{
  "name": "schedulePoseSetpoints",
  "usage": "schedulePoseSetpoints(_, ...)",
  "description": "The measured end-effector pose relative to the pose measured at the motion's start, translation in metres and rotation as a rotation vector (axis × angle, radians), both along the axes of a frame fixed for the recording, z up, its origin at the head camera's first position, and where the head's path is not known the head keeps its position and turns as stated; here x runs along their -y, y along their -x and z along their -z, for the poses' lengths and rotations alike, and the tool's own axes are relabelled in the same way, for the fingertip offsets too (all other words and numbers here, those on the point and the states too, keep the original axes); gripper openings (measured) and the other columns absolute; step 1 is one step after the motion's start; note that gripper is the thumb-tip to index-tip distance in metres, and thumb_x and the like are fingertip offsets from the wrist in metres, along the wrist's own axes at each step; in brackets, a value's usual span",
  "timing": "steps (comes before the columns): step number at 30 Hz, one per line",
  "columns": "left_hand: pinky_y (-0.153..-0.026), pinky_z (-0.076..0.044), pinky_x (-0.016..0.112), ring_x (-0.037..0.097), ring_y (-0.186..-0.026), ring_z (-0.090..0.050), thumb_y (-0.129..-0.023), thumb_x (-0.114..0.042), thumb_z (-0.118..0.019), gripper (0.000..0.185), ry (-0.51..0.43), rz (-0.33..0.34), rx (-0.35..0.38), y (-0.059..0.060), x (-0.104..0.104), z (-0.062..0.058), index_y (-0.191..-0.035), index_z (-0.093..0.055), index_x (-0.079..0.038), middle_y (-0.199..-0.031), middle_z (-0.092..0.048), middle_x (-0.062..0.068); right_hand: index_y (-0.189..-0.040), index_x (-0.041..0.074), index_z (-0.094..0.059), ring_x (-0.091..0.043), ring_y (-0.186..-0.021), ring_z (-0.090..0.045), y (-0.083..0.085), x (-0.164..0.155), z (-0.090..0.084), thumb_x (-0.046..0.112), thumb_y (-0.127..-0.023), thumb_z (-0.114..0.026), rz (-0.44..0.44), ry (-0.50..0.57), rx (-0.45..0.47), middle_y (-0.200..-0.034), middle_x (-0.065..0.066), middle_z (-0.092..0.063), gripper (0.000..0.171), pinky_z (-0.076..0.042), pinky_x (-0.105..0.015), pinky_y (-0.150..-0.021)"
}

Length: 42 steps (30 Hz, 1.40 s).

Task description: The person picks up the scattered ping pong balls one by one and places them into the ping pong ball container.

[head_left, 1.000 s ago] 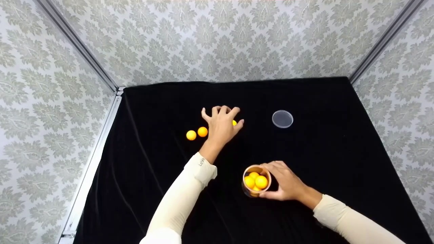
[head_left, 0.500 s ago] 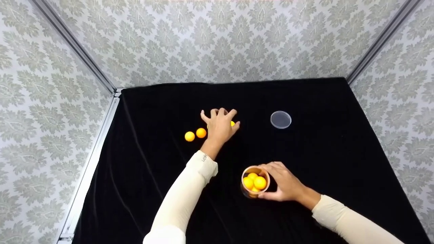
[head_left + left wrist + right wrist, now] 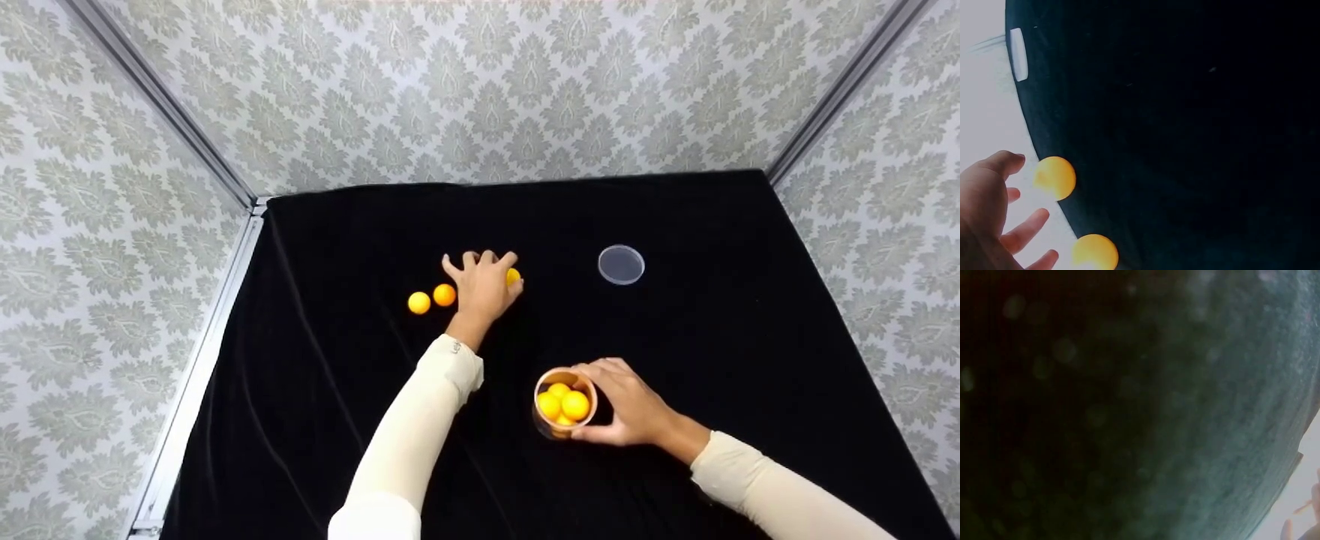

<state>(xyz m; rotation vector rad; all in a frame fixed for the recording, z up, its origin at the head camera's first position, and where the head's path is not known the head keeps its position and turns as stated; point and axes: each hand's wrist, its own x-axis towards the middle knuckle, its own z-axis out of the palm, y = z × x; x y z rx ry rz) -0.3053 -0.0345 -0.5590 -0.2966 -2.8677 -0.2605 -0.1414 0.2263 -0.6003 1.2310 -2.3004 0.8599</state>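
Observation:
My left hand (image 3: 481, 289) reaches over the cloth with its fingers spread above an orange table tennis ball (image 3: 513, 277), which shows between thumb and forefinger. In the left wrist view the thumb and fingers stand apart beside a nearer ball (image 3: 1055, 178), and another ball (image 3: 1095, 253) lies lower. Two more balls, one yellow-orange (image 3: 419, 303) and one deeper orange (image 3: 444, 295), lie left of the hand. My right hand (image 3: 630, 401) grips a clear round jar (image 3: 545, 429) by its right side. Several orange balls (image 3: 575, 406) are inside it. The right wrist view is mostly dark and blurred.
A clear round lid (image 3: 621, 265) lies flat on the black cloth (image 3: 712, 315), to the right of the left hand. Patterned wall panels (image 3: 487, 97) enclose the back and sides, with a metal rail (image 3: 202, 360) along the left edge.
My left hand has lowered and drawn slightly back toward me, its fingers closer round the ball. The right hand and jar have stayed in place; the whole view has shifted slightly.

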Motion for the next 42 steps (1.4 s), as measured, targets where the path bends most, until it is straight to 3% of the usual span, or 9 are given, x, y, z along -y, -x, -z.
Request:
schedulePoseSetpoints(11, -0.110, -0.022, 0.078, 0.037, -0.126, -0.054, -0.087, -0.047, -0.073, 0.043, 0.047, -0.030, 0.021, 0.003, -0.002, 0.017, -0.127, -0.063, -0.037, -0.123, -0.068, 0.003, -0.139, 0.013, -0.059, -0.018, -0.106, -0.065, 0.001, 0.001, 0.000, 0.058, -0.064, -0.090, -0.006, 0.011, 0.006, -0.123, 0.001, -0.069, 0.093, -0.047, -0.044, -0.093)
schedulePoseSetpoints(18, -0.110, -0.022, 0.077, 0.036, -0.126, -0.052, -0.089, -0.046, -0.072, 0.041, 0.062, -0.033, 0.032, 0.002, 0.000, 0.017, -0.128, -0.063, -0.036, -0.123, -0.068, 0.002, -0.140, 0.012, -0.059, -0.019, -0.106, -0.065, 0.000, 0.001, 0.000, 0.058, -0.064, -0.089, -0.001, 0.007, 0.000, -0.123, 0.001, -0.069, 0.093, -0.048, -0.044, -0.093)
schedulePoseSetpoints(22, -0.109, -0.022, 0.078, 0.036, -0.124, -0.054, -0.087, -0.044, -0.072, 0.038, 0.052, -0.028, -0.009, 0.001, 0.003, 0.017, -0.124, -0.065, -0.035, -0.119, -0.069, 0.002, -0.140, 0.012, -0.058, -0.019, -0.106, -0.065, 0.000, 0.001, 0.001, 0.058, -0.065, -0.089, -0.003, 0.003, 0.004, -0.123, 0.000, -0.069, 0.094, -0.048, -0.045, -0.093)
schedulePoseSetpoints(32, -0.108, -0.021, 0.079, 0.035, -0.124, -0.056, -0.089, -0.044, -0.073, 0.032, -0.020, 0.029, -0.102, -0.011, 0.009, 0.002, -0.118, -0.067, -0.032, -0.114, -0.070, 0.002, -0.140, 0.013, -0.058, -0.019, -0.108, -0.065, 0.000, 0.000, 0.001, 0.058, -0.065, -0.089, -0.006, 0.002, 0.007, -0.125, 0.001, -0.068, 0.093, -0.047, -0.044, -0.094)
schedulePoseSetpoints(42, -0.105, -0.023, 0.079, 0.032, -0.119, -0.058, -0.086, -0.043, -0.077, 0.029, -0.119, 0.113, -0.232, -0.032, 0.011, -0.021, -0.111, -0.071, -0.031, -0.105, -0.072, -0.001, -0.139, 0.012, -0.059, -0.018, -0.106, -0.065, 0.001, 0.001, 0.000, 0.057, -0.065, -0.090, -0.014, 0.014, 0.010, -0.125, 0.002, -0.068, 0.092, -0.048, -0.044, -0.093)
